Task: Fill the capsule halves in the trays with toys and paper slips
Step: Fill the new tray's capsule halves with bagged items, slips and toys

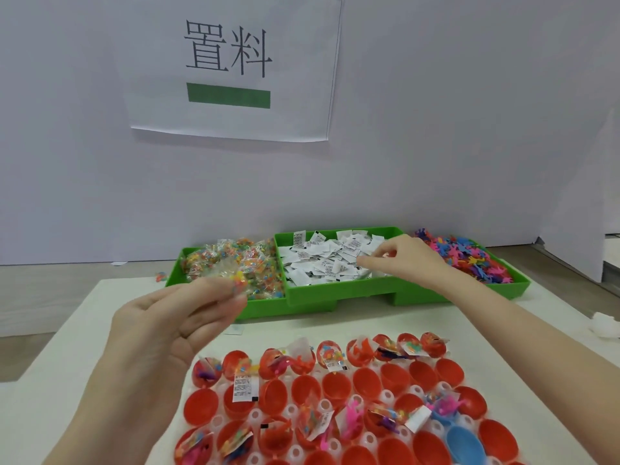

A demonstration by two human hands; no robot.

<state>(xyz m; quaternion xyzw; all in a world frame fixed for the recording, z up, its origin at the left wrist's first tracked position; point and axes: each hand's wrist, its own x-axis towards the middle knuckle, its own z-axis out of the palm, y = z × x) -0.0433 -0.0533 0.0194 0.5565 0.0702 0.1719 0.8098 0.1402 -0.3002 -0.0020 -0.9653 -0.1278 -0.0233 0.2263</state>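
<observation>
Dozens of red capsule halves (pixel 303 391) sit open side up in a white tray (pixel 387 396) at your 6 o'clock, and the bottom edge of the view cuts off the nearest rows. One blue capsule half (pixel 464 441) lies among them at 5 o'clock. The far row and several nearer cups already carry clear packets, small coloured figures and a printed slip; what sits deep in each cup is hard to make out.

Your left hand (pixel 174 327), at 9 o'clock above the tray, has fingers and thumb curled together and pinches a clear toy packet (pixel 236 283) with coloured bits inside. Motion blur smears the fingertips and the packet, so the exact grip is unclear.

Your right hand (pixel 407 260) reaches out to 1 o'clock, over the middle compartment of the green bin (pixel 322 295). Its fingers bend down into the pile of white paper slips (pixel 322 263); I cannot tell whether they hold one.

Left of the slips, at 11 o'clock, the bin holds a heap of clear toy packets (pixel 231 260), partly hidden by your left fingers. At 2 o'clock a heap of small pink, blue and purple toy figures (pixel 469 258) lies behind your right wrist.

Beyond, at 12 o'clock, a paper sign (pixel 235 68) with two printed characters and a green bar hangs on the white wall (pixel 469 129).
</observation>
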